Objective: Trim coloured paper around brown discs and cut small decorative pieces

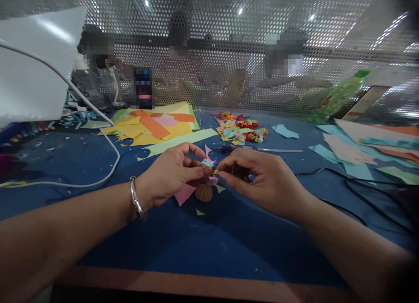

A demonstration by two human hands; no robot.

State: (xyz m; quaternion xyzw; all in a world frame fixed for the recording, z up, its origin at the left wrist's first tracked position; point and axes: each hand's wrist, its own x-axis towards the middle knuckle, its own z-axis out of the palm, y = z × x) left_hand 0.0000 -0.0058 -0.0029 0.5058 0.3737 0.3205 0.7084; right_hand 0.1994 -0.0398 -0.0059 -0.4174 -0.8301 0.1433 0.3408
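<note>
Head view: my left hand [170, 174] and right hand [262, 178] both pinch a small folded paper piece [211, 167] just above the blue table [209, 242]. A pile of folded pieces [242, 131] looks finished, and the yellow and orange sheets [157, 126] look unused.

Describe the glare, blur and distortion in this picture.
Head view: glare streaks across the perforated screen; edges bow, bottom corners blur and darken; the left hand and right hand, pinching the paper piece, look sharpest.
</note>
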